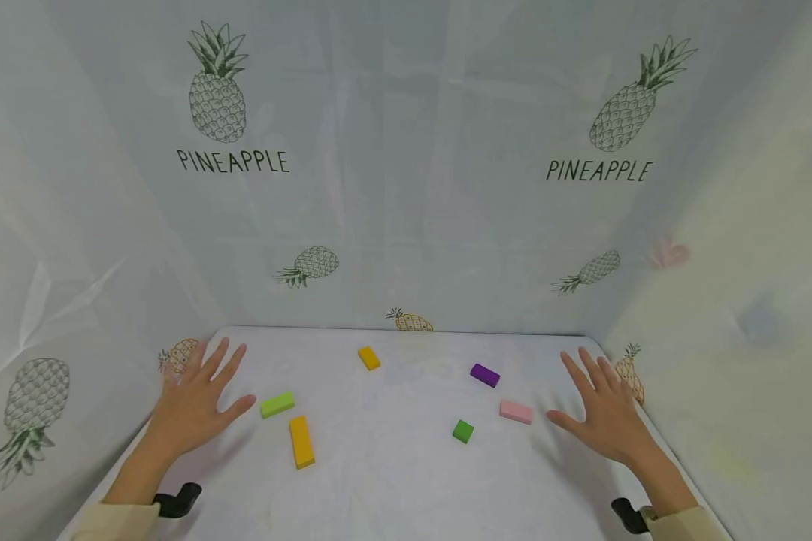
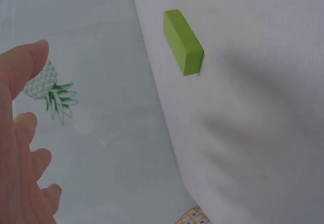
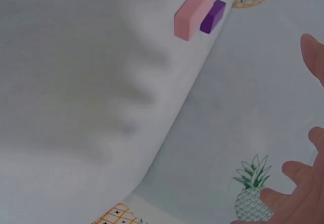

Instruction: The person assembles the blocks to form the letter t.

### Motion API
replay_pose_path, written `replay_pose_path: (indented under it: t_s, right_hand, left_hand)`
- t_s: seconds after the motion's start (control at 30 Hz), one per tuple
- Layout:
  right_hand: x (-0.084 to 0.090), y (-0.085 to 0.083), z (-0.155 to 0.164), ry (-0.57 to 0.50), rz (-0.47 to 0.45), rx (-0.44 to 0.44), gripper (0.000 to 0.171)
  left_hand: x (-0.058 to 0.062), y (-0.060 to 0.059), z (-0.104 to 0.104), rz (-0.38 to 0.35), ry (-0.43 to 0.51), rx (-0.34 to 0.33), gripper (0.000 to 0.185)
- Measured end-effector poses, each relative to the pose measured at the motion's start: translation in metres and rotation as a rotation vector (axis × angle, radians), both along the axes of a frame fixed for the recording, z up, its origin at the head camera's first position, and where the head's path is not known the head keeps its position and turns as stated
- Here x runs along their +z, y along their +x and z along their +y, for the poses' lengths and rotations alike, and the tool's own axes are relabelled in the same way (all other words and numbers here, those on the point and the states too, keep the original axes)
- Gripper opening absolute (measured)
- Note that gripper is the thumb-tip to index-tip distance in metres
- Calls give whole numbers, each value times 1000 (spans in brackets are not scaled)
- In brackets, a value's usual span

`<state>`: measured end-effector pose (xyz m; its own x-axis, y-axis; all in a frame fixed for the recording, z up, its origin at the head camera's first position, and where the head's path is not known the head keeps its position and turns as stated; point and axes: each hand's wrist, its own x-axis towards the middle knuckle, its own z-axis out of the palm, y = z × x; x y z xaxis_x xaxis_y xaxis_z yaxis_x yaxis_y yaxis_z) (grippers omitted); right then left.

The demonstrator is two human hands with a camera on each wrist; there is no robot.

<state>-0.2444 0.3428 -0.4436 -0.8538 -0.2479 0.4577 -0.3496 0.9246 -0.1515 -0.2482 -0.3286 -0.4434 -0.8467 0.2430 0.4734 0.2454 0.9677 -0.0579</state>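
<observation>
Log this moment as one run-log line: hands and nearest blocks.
left hand open, beside light green block | right hand open, beside pink block | neither touching any block

Pineapple-print curtain (image 1: 406, 188), purple block (image 1: 485, 374), perhaps wooden

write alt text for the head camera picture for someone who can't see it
Two open hands, left hand and right hand, hover over a white table with six scattered small blocks between them, touching none. Pineapple-print curtains enclose the table.
</observation>
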Motion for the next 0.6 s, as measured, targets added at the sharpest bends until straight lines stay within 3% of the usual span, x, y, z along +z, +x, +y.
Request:
replay_pose_path:
  t_s: [0.17, 0.6]
  right_hand:
    - [0, -3, -2, -33, -30, 39, 101]
    - [-5, -15, -5, -52, -47, 81, 100]
  left_hand:
    - [-6, -3, 5, -18, 48, -19, 93]
    - [-19, -12, 12, -200, 213, -43, 92]
